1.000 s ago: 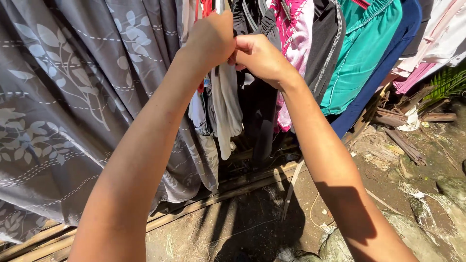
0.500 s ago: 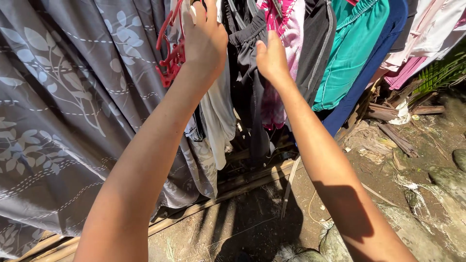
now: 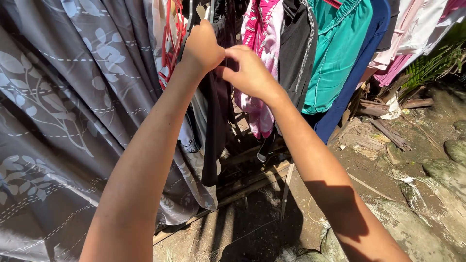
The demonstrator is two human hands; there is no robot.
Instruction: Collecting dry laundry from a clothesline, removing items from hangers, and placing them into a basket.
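Where both arms reach up into the row of hung laundry, the left hand (image 3: 203, 47) and the right hand (image 3: 247, 73) meet side by side, their fingers pinched closed on the upper part of a black garment (image 3: 213, 126). The two hands touch or nearly touch at the thumbs. The black garment hangs straight down from that grip, its long axis vertical, top end lost among the hands and lower hem pointing at the ground, ending just above the bamboo poles (image 3: 242, 182) that run along the base of the line.

Just left of the left hand, a red plastic hanger (image 3: 170, 46) dangles against a grey sheet with a pale leaf print (image 3: 63, 106), which fills the whole left side. Right of the right hand hang a pink and white patterned garment (image 3: 262, 58), a black zip jacket (image 3: 297, 53), teal shorts (image 3: 337, 53) and a blue garment (image 3: 361, 68). Below lie bare dirt, scrap wood (image 3: 388, 133) and mossy stones (image 3: 449, 167).
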